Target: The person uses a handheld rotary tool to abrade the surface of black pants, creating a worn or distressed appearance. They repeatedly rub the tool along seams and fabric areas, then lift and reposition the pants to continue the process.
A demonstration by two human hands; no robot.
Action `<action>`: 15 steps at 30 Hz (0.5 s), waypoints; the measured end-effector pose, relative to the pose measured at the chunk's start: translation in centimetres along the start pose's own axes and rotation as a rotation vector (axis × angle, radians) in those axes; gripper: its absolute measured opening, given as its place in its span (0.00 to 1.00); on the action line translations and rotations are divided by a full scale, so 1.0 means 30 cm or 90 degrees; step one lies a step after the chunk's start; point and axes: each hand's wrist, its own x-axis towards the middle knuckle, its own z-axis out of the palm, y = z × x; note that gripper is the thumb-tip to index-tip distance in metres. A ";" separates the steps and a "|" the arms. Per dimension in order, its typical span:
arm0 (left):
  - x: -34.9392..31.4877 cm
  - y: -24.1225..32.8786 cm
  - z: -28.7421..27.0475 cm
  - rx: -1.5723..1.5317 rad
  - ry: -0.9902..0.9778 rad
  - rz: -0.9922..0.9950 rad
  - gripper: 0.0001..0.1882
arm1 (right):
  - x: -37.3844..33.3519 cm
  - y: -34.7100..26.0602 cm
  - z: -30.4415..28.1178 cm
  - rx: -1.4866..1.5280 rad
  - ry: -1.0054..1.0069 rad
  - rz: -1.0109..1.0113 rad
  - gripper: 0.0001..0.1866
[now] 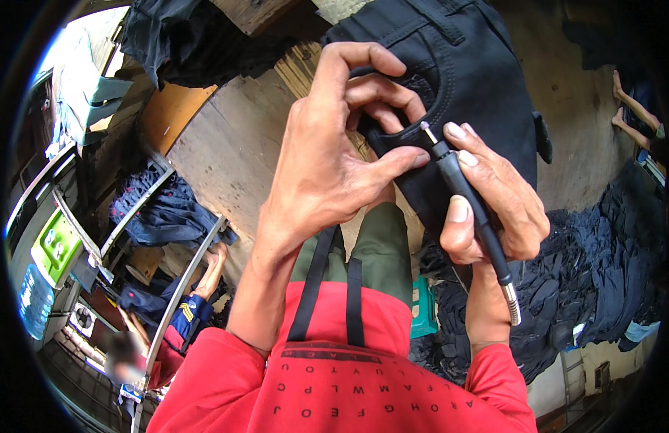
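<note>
Black jeans (486, 94) lie in front of me, with the curved, stitched edge of a front pocket facing my hands. My left hand (324, 159) pinches that edge between thumb and fingers, the index finger bent above it. In my right hand (508, 198) is a black, pen-shaped rotary grinder (470, 198), gripped between thumb and fingers. Its small, pale rounded bit points up and left, close to the pocket seam beside my left thumb; whether it touches the cloth I cannot tell. A metal spring sleeve ends the tool at the bottom, near my right wrist.
Dark garments (565, 289) are heaped on the right, and more black cloth (190, 43) lies at the upper left. A green plastic stool (423, 307) is near my right side. A metal rail (179, 296) runs past another person (190, 317); someone's bare legs (634, 119) show far right.
</note>
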 end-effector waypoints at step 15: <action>-0.005 -0.015 0.011 -0.013 0.021 0.010 0.47 | 0.007 -0.011 -0.037 -0.017 -0.073 0.033 0.17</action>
